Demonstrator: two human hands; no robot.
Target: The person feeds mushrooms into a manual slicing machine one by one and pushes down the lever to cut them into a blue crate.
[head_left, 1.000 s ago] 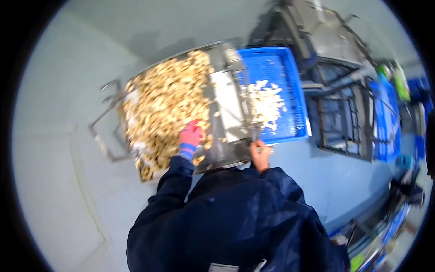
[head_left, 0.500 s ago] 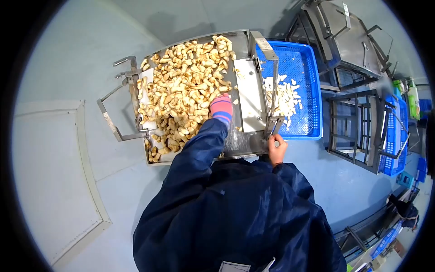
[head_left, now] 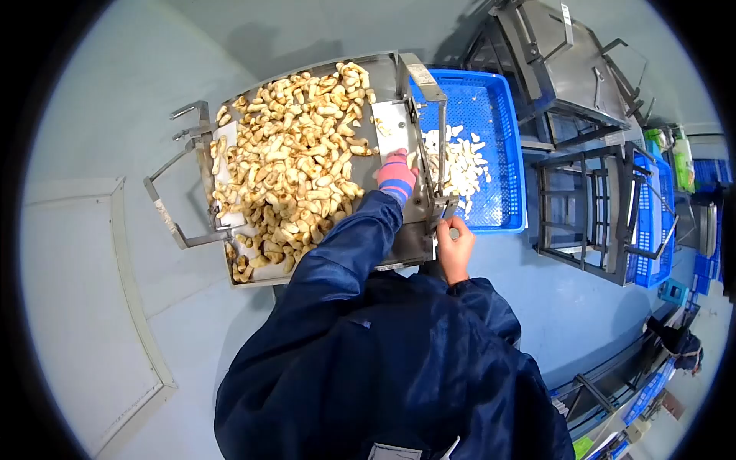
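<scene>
Bending over the white board [head_left: 390, 123], the pink-and-blue gloved left hand [head_left: 398, 178] lay across its lower part, its fingertips just beside the metal bar [head_left: 442, 149]. Whether those fingers held a piece I could not tell; glove and angle hid the grip. Bare right hand [head_left: 455, 244] closed round a handle [head_left: 453, 233] at the bar's near end, most of the handle hidden by the palm.

Left of the glove, a strip of grey metal separated the board from the heap of knobbly, brown-marked pale pieces [head_left: 299, 153], spread over the table [head_left: 410, 247] almost to its left side. More room at the near right corner, ahead of the dark jacket [head_left: 368, 345]. Far rim of the table stood raised behind the heap.

Beyond the bar, the blue basket [head_left: 502, 153] carried small white pieces [head_left: 464, 165] bunched toward its left side; right side mostly open mesh. Blue floor [head_left: 560, 307] ran between basket and metal rack [head_left: 586, 215]. Board's lower end covered by glove and sleeve; dark shape [head_left: 678, 345] at far right too small to make out.

Compared with half a second earlier, the left hand had moved from the heap's edge onto the board; the right kept its place at the bar's end.
</scene>
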